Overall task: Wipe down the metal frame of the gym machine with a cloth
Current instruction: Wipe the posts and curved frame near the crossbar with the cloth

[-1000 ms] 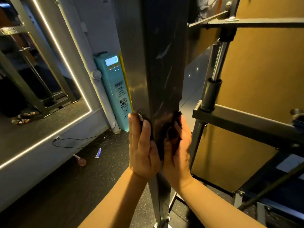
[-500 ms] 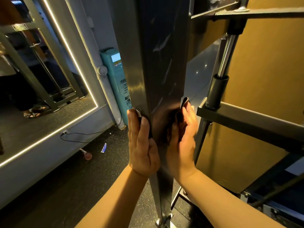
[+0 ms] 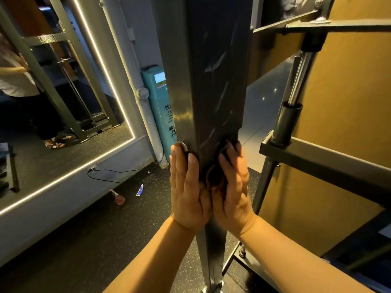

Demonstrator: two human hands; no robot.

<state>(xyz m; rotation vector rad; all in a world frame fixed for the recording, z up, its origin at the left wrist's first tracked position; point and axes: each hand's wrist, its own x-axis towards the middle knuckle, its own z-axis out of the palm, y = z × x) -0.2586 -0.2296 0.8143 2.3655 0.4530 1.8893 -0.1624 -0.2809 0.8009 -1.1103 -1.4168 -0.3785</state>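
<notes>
1. The frame's upright post (image 3: 213, 81) runs vertically; most of its length lies above the fingertips, so the stroke probably goes upward.
2. The left hand (image 3: 188, 187) lies on the post's left face and the right hand (image 3: 232, 187) on its right face, both level and equally near.
3. The dark cloth (image 3: 213, 176) wraps round the post's near corner, under both palms.
4. The fingers are straight and together, pressing flat.

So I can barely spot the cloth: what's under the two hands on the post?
A dark cloth, pressed against the metal post by the left hand and right hand. Only its edges show, at the top and between the hands; the rest is covered.
</notes>
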